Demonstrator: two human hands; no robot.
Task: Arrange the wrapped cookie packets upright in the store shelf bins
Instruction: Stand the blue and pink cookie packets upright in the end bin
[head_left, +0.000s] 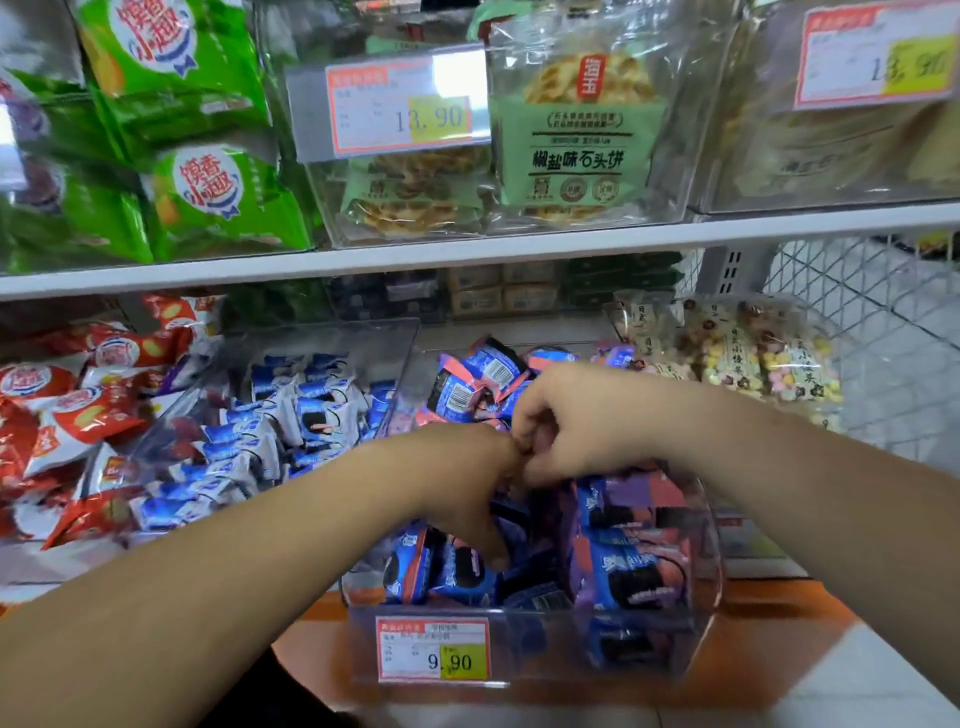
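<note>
Both forearms (218, 592) met over the clear bin (698, 631), hands down among the cookie packets (636, 571).

The left hand (462, 493) had its grip buried fingers-down between packets mid-bin, so whether it clamped one could not be told. The right hand (566, 421) touched it, grip curled tight, contents hidden. Front packets stood roughly upright, faces toward the price tag (434, 649). The back packets (478, 379) lay tumbled just beyond the right hand, long axes every way, so that hand looked nearer to them. Blue-and-white packets (291, 415) filled the neighbouring bin on the left.
</note>
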